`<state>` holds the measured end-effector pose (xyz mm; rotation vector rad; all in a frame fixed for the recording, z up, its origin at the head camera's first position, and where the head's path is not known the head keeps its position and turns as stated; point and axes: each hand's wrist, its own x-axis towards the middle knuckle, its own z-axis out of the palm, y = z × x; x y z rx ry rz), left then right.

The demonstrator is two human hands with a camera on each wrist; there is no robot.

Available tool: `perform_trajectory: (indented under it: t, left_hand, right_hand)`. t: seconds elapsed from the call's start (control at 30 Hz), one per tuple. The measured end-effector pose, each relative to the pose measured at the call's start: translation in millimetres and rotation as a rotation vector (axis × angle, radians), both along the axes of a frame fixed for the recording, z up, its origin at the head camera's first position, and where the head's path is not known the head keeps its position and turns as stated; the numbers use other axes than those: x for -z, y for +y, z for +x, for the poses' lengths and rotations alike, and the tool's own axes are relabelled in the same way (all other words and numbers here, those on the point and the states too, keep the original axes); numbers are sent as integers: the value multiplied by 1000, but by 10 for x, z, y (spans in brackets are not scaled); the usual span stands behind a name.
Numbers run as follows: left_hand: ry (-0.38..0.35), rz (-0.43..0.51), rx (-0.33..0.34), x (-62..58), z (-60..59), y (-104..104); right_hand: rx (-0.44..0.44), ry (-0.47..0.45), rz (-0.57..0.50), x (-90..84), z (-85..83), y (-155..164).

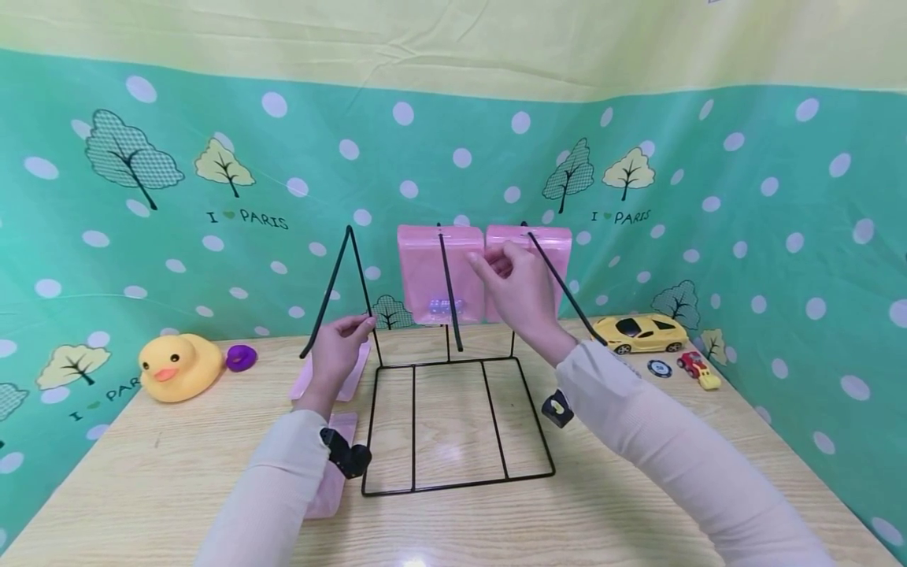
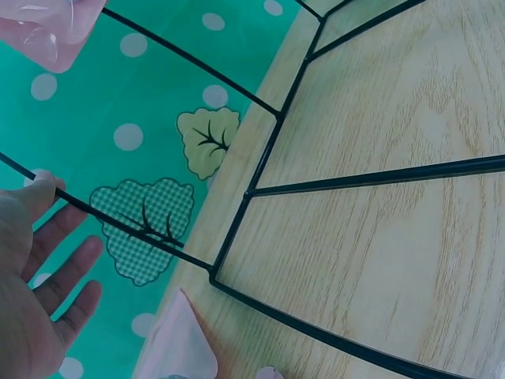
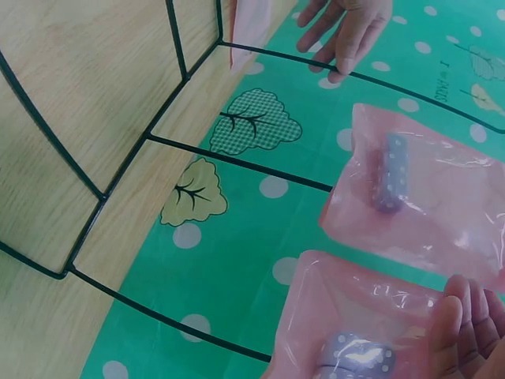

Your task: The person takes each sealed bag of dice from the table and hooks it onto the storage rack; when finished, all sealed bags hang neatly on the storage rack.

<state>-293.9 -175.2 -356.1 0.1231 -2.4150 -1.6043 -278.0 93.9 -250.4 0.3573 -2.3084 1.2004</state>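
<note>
A black wire display rack (image 1: 459, 484) stands on the table with three slanting prongs. On its middle prong hangs a pink pouch (image 1: 421, 268) with blue dotted items inside; a second pink pouch (image 1: 562, 250) hangs from the right prong. Thumb and index finger of my left hand (image 1: 335, 354) pinch the rack's left upright, the other fingers loose. My right hand (image 1: 527, 291) is in front of the right pouch, beside the right prong, fingers relaxed and holding nothing. In the right wrist view its fingers (image 3: 465, 324) are at that pouch's edge; contact is unclear.
Two more pink pouches lie left of the rack, one farther back (image 1: 352, 383) and one nearer (image 1: 326, 490), partly behind the left arm. A yellow duck (image 1: 186, 368) and small purple duck (image 1: 241, 358) sit left. Right are a yellow car (image 1: 641, 334), round chip (image 1: 660, 368) and red-yellow toy (image 1: 697, 370).
</note>
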Motion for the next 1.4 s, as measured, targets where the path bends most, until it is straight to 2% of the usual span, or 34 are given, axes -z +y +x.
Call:
perform_trajectory:
  t: [0.2,0.37,0.6,0.83,1.13,1.4]
  left_hand:
    - [3,-1,-6,2,5,6]
    - [7,-3,-9,-1,17,11]
    - [8,-12,-4,-19,27,-10]
    - [-2,-9,-5,-8,6,-7]
    - [6,4,-4,-2,5,4]
    - [14,-7,4,-8,13,5]
  right_hand:
    - [-62,-51,-75,22,70,76]
    - [-195,-73,-152,55,136,166]
    - [-306,-139,-91,139,235,322]
    - [-323,-249,-4,292,306,499]
    - [-335,-265,84,620,372,722]
    - [-316,-359,119,900,324,890]
